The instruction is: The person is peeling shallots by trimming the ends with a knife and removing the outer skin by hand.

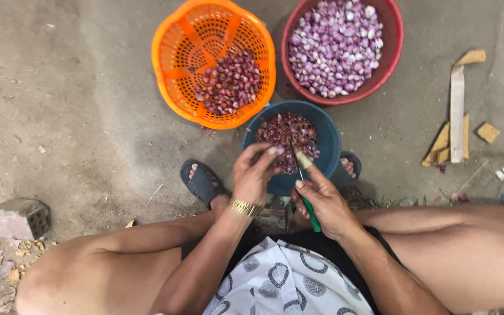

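Fingertips of the left hand (256, 174) pinch a small shallot (277, 151) over the blue bowl (329, 140), closed round it. The right hand (322, 201) is wrapped shut on a green-handled knife (308, 201), its thumb along the blade, whose tip meets the shallot. The bowl below holds a heap of purple skins (287, 133). Beyond it, the orange basket (176, 70) keeps a modest pile of unpeeled shallots (228, 84), while the red bowl (395, 41) is nearly full of peeled ones (336, 44). Judging by the piles, most of the peeling looks done, with the lesser part left.
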